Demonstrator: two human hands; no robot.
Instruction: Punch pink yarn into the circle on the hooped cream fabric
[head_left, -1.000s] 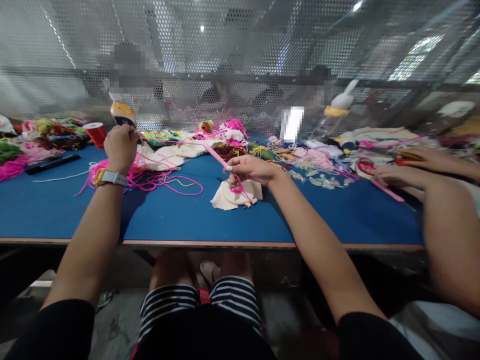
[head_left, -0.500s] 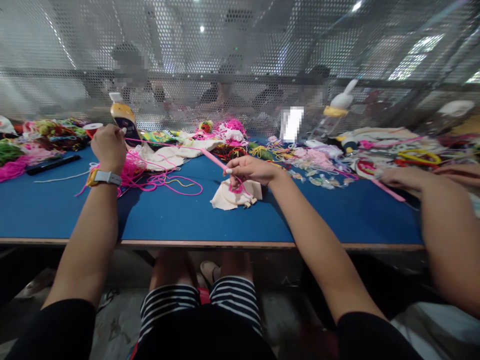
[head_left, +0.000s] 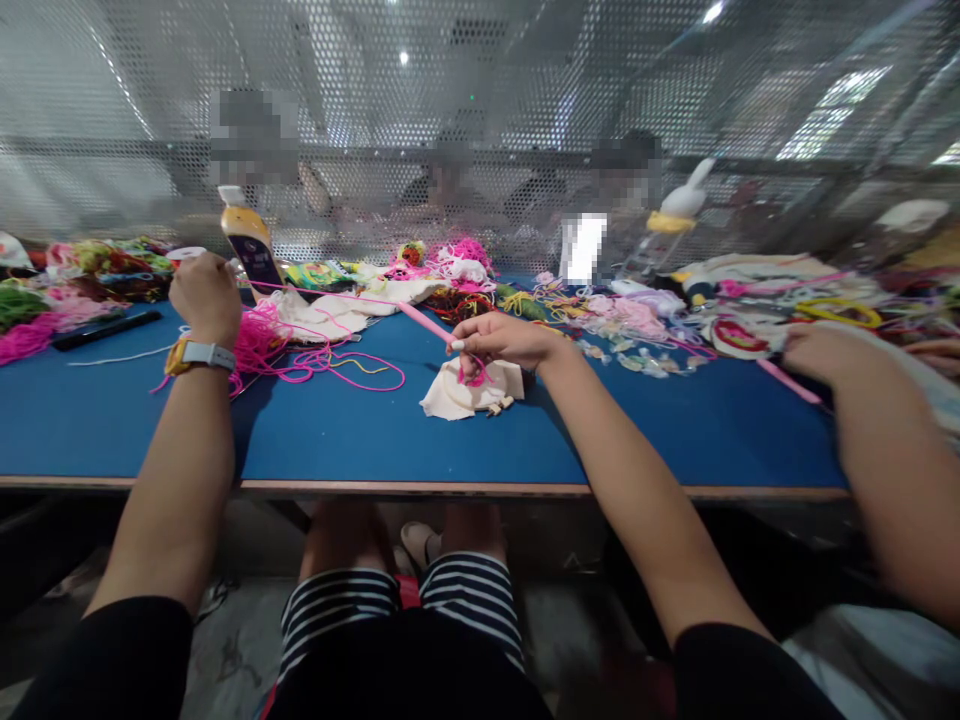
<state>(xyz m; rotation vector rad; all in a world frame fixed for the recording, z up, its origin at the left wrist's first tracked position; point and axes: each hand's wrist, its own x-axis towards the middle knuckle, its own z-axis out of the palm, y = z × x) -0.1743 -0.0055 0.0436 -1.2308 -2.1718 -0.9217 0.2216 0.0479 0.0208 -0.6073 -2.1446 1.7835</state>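
Note:
My right hand (head_left: pixel 510 342) grips a pink punch needle (head_left: pixel 424 322) tilted to the left over a small embroidery hoop with cream cloth (head_left: pixel 448 398). Pink yarn loops show under its fingertips. A strand of pink yarn (head_left: pixel 330 293) runs taut from the top end of the punch needle to my left hand (head_left: pixel 206 295), which is raised at the left with closed fingers pinching it. Below that hand lies a loose heap of pink yarn (head_left: pixel 259 345). The tip of the punch needle is hidden behind my right fingers.
A yellow-capped dark bottle (head_left: pixel 251 240) stands behind my left hand. Yarn piles (head_left: pixel 465 262) line the back of the blue table (head_left: pixel 375 440). A black pen-like stick (head_left: pixel 105 331) lies left. At right, a co-worker's hand (head_left: pixel 814 352) is near another pink tool (head_left: pixel 787 381).
My left hand has moved slightly left, drawing the yarn strand along. My right hand stays nearly still with the punch needle. The co-worker's hand at right has shifted right.

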